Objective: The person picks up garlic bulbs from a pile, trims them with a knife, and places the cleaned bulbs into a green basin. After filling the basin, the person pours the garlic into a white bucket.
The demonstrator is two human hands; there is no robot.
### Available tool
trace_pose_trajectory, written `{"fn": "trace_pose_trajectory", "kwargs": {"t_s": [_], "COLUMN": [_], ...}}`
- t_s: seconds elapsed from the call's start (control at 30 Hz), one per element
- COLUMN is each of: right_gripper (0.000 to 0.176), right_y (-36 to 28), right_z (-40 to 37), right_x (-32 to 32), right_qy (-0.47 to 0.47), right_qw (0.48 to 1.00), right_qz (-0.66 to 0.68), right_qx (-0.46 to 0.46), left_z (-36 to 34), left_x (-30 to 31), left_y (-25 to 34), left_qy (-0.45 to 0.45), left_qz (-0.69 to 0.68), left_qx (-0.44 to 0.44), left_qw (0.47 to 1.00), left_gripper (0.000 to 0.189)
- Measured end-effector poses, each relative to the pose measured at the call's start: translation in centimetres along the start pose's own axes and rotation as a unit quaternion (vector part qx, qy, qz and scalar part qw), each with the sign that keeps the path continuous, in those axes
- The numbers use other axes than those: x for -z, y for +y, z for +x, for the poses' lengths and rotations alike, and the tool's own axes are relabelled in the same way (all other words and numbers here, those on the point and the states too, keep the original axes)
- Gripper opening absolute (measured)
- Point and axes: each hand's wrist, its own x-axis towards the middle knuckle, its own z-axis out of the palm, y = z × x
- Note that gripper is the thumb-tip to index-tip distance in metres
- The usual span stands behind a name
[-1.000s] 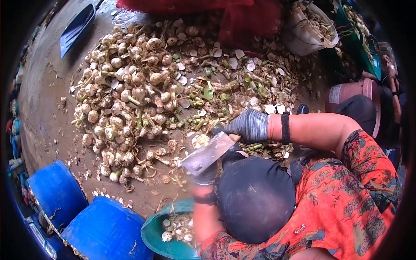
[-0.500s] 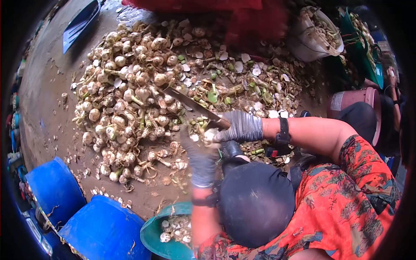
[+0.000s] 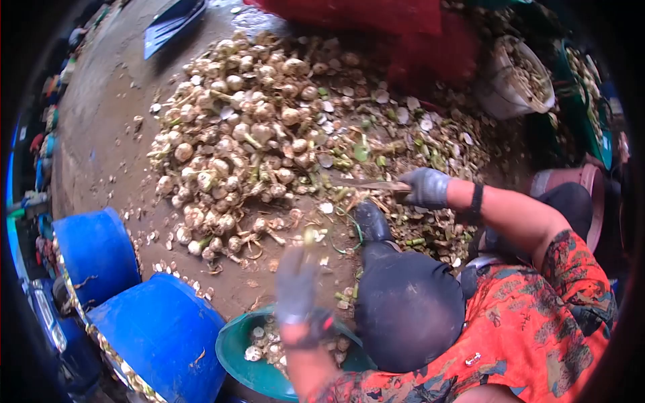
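My right hand (image 3: 428,188), in a grey work glove, is closed around the handle of a long-bladed knife (image 3: 369,183) that points left over the trimmings. My left hand (image 3: 297,285), also gloved, is smeared by motion above the near side of the garlic pile (image 3: 232,141). Something pale green blurs at its fingertips, and I cannot tell whether it is held. Just below that hand is a green basin (image 3: 232,346) with trimmed garlic bulbs (image 3: 269,346) in it. The piled bulbs still have stalks and dirt on them.
Two blue tubs (image 3: 161,336) stand at lower left. Cut stalks and pale slices (image 3: 403,115) litter the floor. A white bucket (image 3: 507,87) of trimmings stands at upper right, beside a green container (image 3: 584,101). A blue scoop (image 3: 173,27) lies at the top; my boot (image 3: 371,220) is near the knife.
My left hand has moved away from the knife, down toward the green basin. The knife has swung to nearly level in my right hand. The view has shifted a little.
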Motion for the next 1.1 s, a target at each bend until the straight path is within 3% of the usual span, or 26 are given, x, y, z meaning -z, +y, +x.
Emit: {"fn": "trace_pose_trajectory", "kwargs": {"t_s": [0.03, 0.13, 0.2, 0.23, 0.3, 0.37, 0.43, 0.47, 0.5, 0.53, 0.57, 0.6, 0.67, 0.7, 0.77, 0.83, 0.9, 0.97, 1.1], "right_gripper": [0.030, 0.029, 0.030, 0.031, 0.031, 0.030, 0.030, 0.029, 0.028, 0.028, 0.028, 0.028, 0.028, 0.028, 0.027, 0.028, 0.023, 0.027, 0.031], "right_y": [1.3, 3.7, 1.4, 0.1, -0.9, -2.5, -1.2, -0.5, 0.2, 0.7, 1.2, 1.6, 2.1, 2.3, 2.2, 1.4, 1.7, 1.4, 2.5], "right_z": [-0.4, -0.6, -0.6, -0.3, 0.7, 0.6, 1.2, 1.3, 1.3, 1.3, 1.4, 1.4, 1.5, 1.6, 1.8, 2.0, 2.5, 2.7, 2.4], "right_x": [-0.4, -2.1, -1.9, -1.3, -1.5, -0.4, -0.8, -0.9, -0.9, -0.6, -0.3, -0.1, 0.0, 0.2, 0.4, 1.0, 0.7, 0.9, 0.9], "right_qy": [0.007, 0.038, -0.002, -0.035, -0.026, -0.019, 0.005, 0.030, 0.055, 0.050, 0.049, 0.041, 0.048, 0.044, 0.021, 0.031, 0.062, 0.065, 0.063], "right_qw": [0.999, 0.997, 0.999, 0.996, 0.998, 0.999, 1.000, 0.999, 0.996, 0.997, 0.997, 0.995, 0.994, 0.994, 0.993, 0.993, 0.994, 0.993, 0.996], "right_qz": [0.013, -0.062, -0.010, 0.037, -0.006, 0.023, 0.013, 0.039, 0.065, 0.062, 0.059, 0.081, 0.095, 0.094, 0.089, 0.086, 0.075, 0.089, 0.057], "right_qx": [-0.029, 0.004, -0.038, -0.079, -0.052, -0.035, -0.022, -0.009, 0.003, -0.019, -0.023, -0.033, -0.028, -0.034, -0.081, -0.071, -0.043, -0.048, -0.019], "left_z": [-3.0, -9.8, -11.7, -10.7, -5.4, 1.8, 10.4, 14.5, 19.2, 22.2, 25.1, 28.4, 27.2, 27.4, 26.4, 25.0, 20.6, 18.9, 14.6], "left_x": [2.8, 8.6, 10.1, 10.1, 9.3, 8.1, 7.1, 7.0, 6.9, 6.9, 6.3, 5.6, 3.4, 2.2, 0.2, -2.5, -4.3, -6.1, -6.8], "left_y": [0.0, -3.4, -4.5, -4.1, -1.6, 0.1, -1.5, -1.7, -3.2, -2.8, -2.8, -3.9, -1.2, -0.5, -2.4, -5.7, -3.9, -4.9, -5.6], "left_qy": [-0.008, -0.062, -0.033, -0.026, 0.041, 0.069, 0.153, 0.188, 0.231, 0.278, 0.296, 0.248, 0.159, 0.090, 0.122, 0.155, 0.062, -0.020, -0.014], "left_qz": [0.074, 0.157, -0.020, -0.021, 0.179, 0.117, 0.139, 0.204, 0.179, 0.304, 0.309, 0.339, 0.385, 0.459, 0.415, 0.457, 0.440, 0.489, 0.430], "left_qx": [0.087, 0.044, 0.042, 0.042, -0.052, -0.065, -0.149, -0.135, -0.204, -0.161, -0.103, -0.042, 0.081, 0.143, 0.088, -0.062, -0.014, 0.023, -0.051], "left_qw": [0.993, 0.985, 0.998, 0.999, 0.982, 0.989, 0.967, 0.951, 0.934, 0.897, 0.898, 0.906, 0.906, 0.872, 0.897, 0.874, 0.896, 0.872, 0.901], "left_gripper": [0.032, 0.036, 0.042, 0.042, 0.043, 0.044, 0.047, 0.050, 0.050, 0.054, 0.059, 0.063, 0.071, 0.074, 0.074, 0.075, 0.076, 0.080, 0.074]}}
